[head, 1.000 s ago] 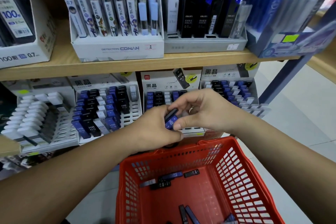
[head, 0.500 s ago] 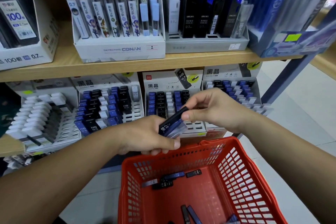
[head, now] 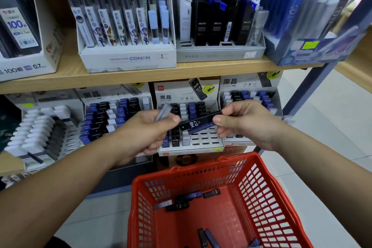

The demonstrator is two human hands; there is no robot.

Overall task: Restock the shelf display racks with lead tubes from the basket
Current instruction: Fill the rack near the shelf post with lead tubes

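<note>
My right hand pinches a black tube and a blue tube together by one end, just in front of the rack. My left hand is curled round a grey tube, also in front of the rack. They look light, stiff and slick, so I'd pinch the flat sides near the cap, leaving the foot free for a slot. More lie in the basket below the rack.
</note>
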